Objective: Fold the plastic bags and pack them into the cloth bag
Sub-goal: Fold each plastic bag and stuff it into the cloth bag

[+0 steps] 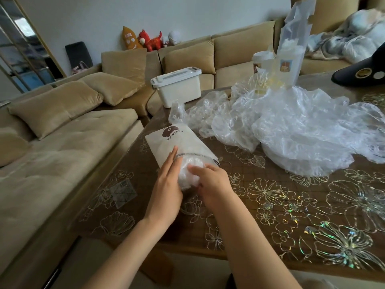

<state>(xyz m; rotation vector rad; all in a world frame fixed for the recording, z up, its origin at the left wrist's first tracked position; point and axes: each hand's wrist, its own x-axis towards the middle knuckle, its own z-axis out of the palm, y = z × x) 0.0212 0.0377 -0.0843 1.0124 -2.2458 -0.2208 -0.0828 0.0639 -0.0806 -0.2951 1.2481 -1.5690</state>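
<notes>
left hand [166, 182] flat against the cloth bag [164, 147]; right hand [212, 180], grip curled over the folded wad [187, 176]; shoved hard, it may unfold or snag at the mouth

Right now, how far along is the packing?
Done: cloth bag already looks filled. In hand: a folded plastic wad sits half in its mouth, left hand flat against the bag, right hand on the wad. Left: a big pile of loose plastic bags unfolded on the table.

Counting two hands, left hand [166, 185] and right hand [211, 180], meeting on one folded bundle [187, 176] at one cloth bag [164, 143]; beyond the grip, one plastic heap [291, 126], bags uncountable, and one white box [179, 89].
</notes>
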